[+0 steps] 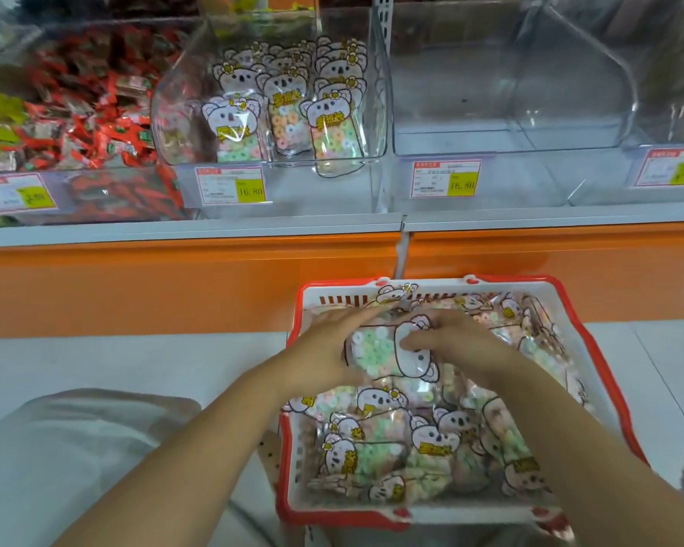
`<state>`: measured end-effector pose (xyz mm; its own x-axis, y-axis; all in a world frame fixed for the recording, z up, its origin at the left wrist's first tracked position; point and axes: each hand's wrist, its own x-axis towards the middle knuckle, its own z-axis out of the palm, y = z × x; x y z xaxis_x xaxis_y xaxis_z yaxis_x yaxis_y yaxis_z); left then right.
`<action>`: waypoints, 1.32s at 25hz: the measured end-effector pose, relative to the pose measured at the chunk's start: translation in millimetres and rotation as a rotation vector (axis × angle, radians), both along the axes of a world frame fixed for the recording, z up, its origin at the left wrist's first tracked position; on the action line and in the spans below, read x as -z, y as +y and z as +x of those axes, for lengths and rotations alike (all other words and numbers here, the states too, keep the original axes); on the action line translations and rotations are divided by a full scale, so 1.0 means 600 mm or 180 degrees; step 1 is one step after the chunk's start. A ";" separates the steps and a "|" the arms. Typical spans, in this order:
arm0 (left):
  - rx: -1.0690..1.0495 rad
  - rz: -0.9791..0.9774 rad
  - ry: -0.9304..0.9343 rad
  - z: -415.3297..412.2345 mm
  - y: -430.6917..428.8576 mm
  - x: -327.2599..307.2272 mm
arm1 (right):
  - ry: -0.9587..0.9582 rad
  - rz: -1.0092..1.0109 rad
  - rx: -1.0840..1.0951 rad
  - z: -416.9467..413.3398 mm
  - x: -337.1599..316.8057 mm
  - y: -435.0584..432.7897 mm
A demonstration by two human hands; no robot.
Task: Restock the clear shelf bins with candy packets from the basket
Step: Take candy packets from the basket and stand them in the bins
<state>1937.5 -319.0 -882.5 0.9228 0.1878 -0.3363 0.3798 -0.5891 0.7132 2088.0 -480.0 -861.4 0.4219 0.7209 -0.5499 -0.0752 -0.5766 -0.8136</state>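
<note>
The koala candy packet (372,349) lay on top of the heap in the basket (344,300), crosswise between the two hands. The right hand (457,345) gripped its koala-head end, fingers curled over the top and thumb pressed to the face of the wrapper. The left hand (328,347) was spread flat against the packet's other end, its fingers straight and stretched toward the basket's far wall, pinching nothing.

Loose packets (431,440) of the same kind (pastel ring sweets showing through the wrappers) filled the basket around and under the hands, lying at all angles.

Above, on the shelf, the half-filled bin (174,112) held more koala packets standing upright against its front wall. Just beside it on the right stood an empty clear bin (510,112), and on the left a bin of red-wrapped sweets (76,104). Price tags (234,185) hung under the bin fronts.

An orange shelf band (174,278) ran between bins and basket, with the basket's red rim close against it. The pale ledge (115,361) lay bare to the basket's left, and grey fabric (56,448) of the person's clothing covered the lower left corner.
</note>
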 end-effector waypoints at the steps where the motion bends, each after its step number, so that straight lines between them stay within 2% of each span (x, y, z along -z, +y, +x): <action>1: -0.0148 -0.0280 0.0027 -0.001 0.001 -0.002 | 0.0028 0.0093 -0.0083 -0.002 0.000 0.002; 3: -0.0519 -0.0597 0.0037 -0.008 0.012 -0.002 | 0.0130 0.0337 0.0025 -0.014 0.002 0.009; 6: -0.1171 -0.0984 0.0076 -0.033 0.039 0.002 | 0.0736 0.0560 0.0674 -0.025 0.023 0.026; 7: -0.1451 -0.1203 0.0062 -0.044 0.048 0.001 | 0.0623 0.0364 0.0608 -0.034 0.032 0.031; 8: -0.1723 -0.1461 0.0017 -0.053 0.057 -0.001 | 0.0272 0.0088 0.0235 -0.047 0.045 0.034; 11: -0.2262 -0.1947 -0.0175 -0.079 0.075 -0.001 | -0.0656 -0.0302 -0.1207 -0.108 0.087 0.050; 15: -0.2400 -0.2090 -0.0217 -0.099 0.068 0.003 | -0.1499 -0.0343 -0.1370 -0.157 0.124 0.072; 17: -0.2439 -0.2284 -0.0262 -0.105 0.064 0.004 | -0.1641 -0.0235 -0.1331 -0.147 0.133 0.070; 19: -0.2504 -0.2542 -0.0397 -0.104 0.062 -0.001 | -0.1058 0.0202 -0.0891 -0.123 0.129 0.058; 21: -0.2575 -0.2889 -0.0586 -0.097 0.059 -0.006 | -0.0239 0.0573 -0.0008 -0.091 0.105 0.039; 25: -0.2482 -0.2880 -0.0628 -0.075 0.047 -0.017 | 0.0242 0.0837 0.1105 -0.033 0.051 0.001; 29: -0.2159 -0.2831 -0.0454 -0.048 0.022 -0.020 | 0.0373 0.1039 0.1210 -0.029 0.008 -0.006; 33: -0.2003 -0.3196 -0.0348 -0.024 -0.009 -0.032 | 0.0431 0.1170 0.0994 -0.045 -0.001 -0.003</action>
